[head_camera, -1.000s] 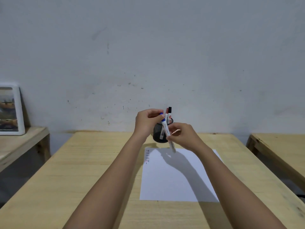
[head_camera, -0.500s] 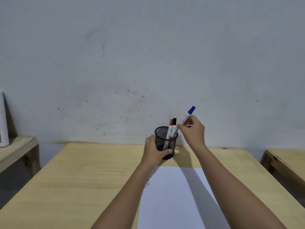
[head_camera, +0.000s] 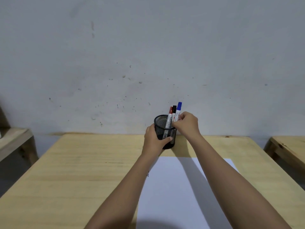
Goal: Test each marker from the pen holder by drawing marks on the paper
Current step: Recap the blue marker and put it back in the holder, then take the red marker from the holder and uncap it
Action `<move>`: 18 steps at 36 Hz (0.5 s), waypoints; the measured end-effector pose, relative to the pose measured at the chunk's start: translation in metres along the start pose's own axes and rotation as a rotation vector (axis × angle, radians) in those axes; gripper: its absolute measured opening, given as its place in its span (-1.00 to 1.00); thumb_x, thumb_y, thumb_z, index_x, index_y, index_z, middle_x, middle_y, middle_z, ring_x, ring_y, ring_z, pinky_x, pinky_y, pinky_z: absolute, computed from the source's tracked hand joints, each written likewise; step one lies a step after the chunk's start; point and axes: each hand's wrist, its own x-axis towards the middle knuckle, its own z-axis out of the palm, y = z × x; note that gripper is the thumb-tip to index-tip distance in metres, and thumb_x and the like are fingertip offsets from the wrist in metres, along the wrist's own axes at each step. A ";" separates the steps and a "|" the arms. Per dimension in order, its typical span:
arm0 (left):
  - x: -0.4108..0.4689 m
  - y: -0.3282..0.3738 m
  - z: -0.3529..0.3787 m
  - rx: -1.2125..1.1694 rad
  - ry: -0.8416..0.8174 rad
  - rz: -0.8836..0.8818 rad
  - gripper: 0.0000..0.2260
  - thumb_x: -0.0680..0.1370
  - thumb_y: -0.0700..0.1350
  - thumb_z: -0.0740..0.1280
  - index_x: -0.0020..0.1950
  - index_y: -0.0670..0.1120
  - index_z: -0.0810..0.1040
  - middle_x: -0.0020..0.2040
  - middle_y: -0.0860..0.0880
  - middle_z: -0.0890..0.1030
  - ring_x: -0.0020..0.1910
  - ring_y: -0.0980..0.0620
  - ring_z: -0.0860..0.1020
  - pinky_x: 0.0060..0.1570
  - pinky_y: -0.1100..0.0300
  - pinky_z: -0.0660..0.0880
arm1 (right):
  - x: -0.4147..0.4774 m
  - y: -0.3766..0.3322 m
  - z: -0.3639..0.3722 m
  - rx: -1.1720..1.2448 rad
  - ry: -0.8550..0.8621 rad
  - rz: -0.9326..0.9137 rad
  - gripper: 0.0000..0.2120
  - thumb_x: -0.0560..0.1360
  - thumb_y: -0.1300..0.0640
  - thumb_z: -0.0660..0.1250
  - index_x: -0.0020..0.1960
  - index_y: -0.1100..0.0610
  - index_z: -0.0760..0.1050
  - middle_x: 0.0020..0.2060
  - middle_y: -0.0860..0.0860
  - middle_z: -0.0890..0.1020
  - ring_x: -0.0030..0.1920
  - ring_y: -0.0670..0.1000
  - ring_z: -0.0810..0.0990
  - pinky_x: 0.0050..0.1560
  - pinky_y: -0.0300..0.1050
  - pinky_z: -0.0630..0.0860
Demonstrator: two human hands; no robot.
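Light wooden table [head_camera: 85,171] carries white paper [head_camera: 173,192] near its front edge, small ink marks at the sheet's left edge; black mesh pen holder [head_camera: 162,129] stands just behind the paper.

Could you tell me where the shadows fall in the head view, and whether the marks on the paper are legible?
Head view: both forearms cast soft grey bands across the paper, the pen holder darkens the table beside its base, light seems to come from above, and the small marks at the paper's left edge are too tiny to read.
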 end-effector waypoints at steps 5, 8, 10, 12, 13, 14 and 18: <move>0.000 0.000 -0.001 -0.011 -0.008 0.006 -0.47 0.32 -0.14 0.52 0.23 -0.13 0.43 0.12 -0.05 0.46 0.04 0.09 0.43 -0.06 0.34 0.33 | 0.002 -0.004 0.002 -0.052 -0.051 0.059 -0.82 0.34 0.31 0.35 -0.17 0.21 0.34 -0.30 0.02 0.41 -0.33 -0.03 0.38 -0.45 -0.25 0.24; 0.001 0.000 -0.001 -0.016 -0.011 0.004 -0.48 0.32 -0.13 0.53 0.22 -0.12 0.43 0.12 -0.05 0.46 0.04 0.08 0.44 -0.10 0.38 0.33 | 0.003 -0.002 0.003 -0.059 -0.060 0.078 -0.80 0.35 0.29 0.35 -0.14 0.20 0.33 -0.32 0.00 0.39 -0.36 -0.08 0.34 -0.45 -0.25 0.22; 0.001 -0.001 -0.001 -0.018 -0.015 0.006 -0.48 0.32 -0.12 0.53 0.22 -0.12 0.43 0.13 -0.06 0.47 0.04 0.08 0.44 -0.06 0.35 0.34 | 0.003 -0.002 0.004 -0.055 -0.044 0.047 -0.84 0.37 0.29 0.34 -0.20 0.19 0.34 -0.32 0.02 0.42 -0.37 -0.08 0.35 -0.45 -0.26 0.22; 0.002 -0.002 -0.001 -0.010 -0.020 0.008 -0.47 0.32 -0.11 0.53 0.22 -0.13 0.44 0.13 -0.08 0.48 0.04 0.08 0.44 -0.01 0.29 0.35 | 0.005 -0.003 0.005 -0.045 -0.014 0.005 -0.89 0.39 0.26 0.33 -0.19 0.22 0.38 -0.28 0.07 0.46 -0.30 0.02 0.39 -0.43 -0.28 0.22; 0.002 -0.002 -0.001 -0.004 -0.021 0.010 -0.47 0.32 -0.10 0.53 0.22 -0.13 0.44 0.13 -0.08 0.48 0.04 0.08 0.44 -0.01 0.27 0.35 | 0.007 -0.004 0.006 -0.034 -0.002 -0.010 -0.89 0.39 0.25 0.32 -0.19 0.23 0.38 -0.28 0.08 0.46 -0.27 0.05 0.39 -0.42 -0.27 0.23; 0.002 -0.002 -0.001 -0.004 -0.021 0.011 -0.47 0.32 -0.10 0.53 0.22 -0.13 0.44 0.13 -0.08 0.48 0.04 0.08 0.44 -0.01 0.27 0.35 | 0.008 -0.004 0.007 -0.026 0.005 -0.019 -0.88 0.38 0.26 0.32 -0.22 0.23 0.37 -0.31 0.07 0.44 -0.26 0.06 0.38 -0.42 -0.25 0.23; 0.002 -0.001 -0.002 -0.013 -0.026 0.006 -0.47 0.32 -0.11 0.53 0.23 -0.13 0.43 0.11 -0.04 0.46 0.05 0.08 0.44 -0.01 0.27 0.35 | 0.012 -0.008 0.011 -0.018 0.018 -0.023 -0.71 0.33 0.30 0.33 -0.39 0.14 0.22 -0.45 0.00 0.32 -0.36 0.03 0.29 -0.45 -0.20 0.20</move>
